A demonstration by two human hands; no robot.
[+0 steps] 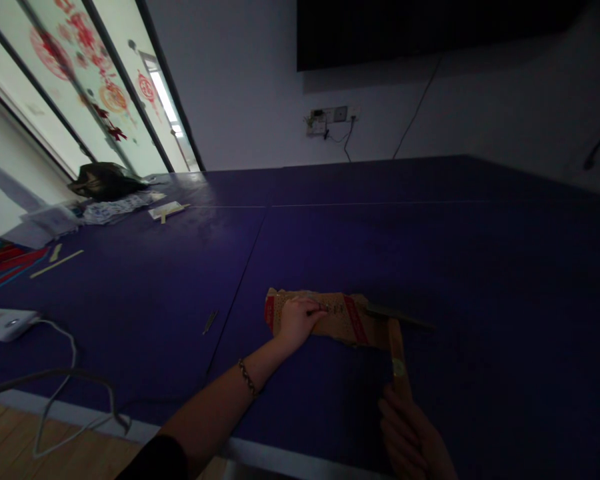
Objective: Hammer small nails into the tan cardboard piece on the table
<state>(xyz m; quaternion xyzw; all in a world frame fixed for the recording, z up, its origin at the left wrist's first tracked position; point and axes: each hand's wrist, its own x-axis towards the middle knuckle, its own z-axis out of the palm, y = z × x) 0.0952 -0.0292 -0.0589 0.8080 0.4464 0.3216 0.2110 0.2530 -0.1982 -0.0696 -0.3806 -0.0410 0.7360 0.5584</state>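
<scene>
A torn strip of brown cardboard [337,327] with red bands lies on the dark blue table [180,287]. On its left part rests my left hand [297,323], fingers together and pressed down, pinching something I cannot make out at the fingertips. Lower right, my right hand [410,437] is wrapped round the wooden handle of a tool [398,357]. The tool's long, flat dark head lies crosswise at the cardboard's right end, partly over it.
A small metal piece [210,322] lies left of the cardboard. Farther left are a white device [7,325] with a cable, red and blue strips [10,263], papers and a black bag [107,181]. A wall with sockets [333,119] stands behind.
</scene>
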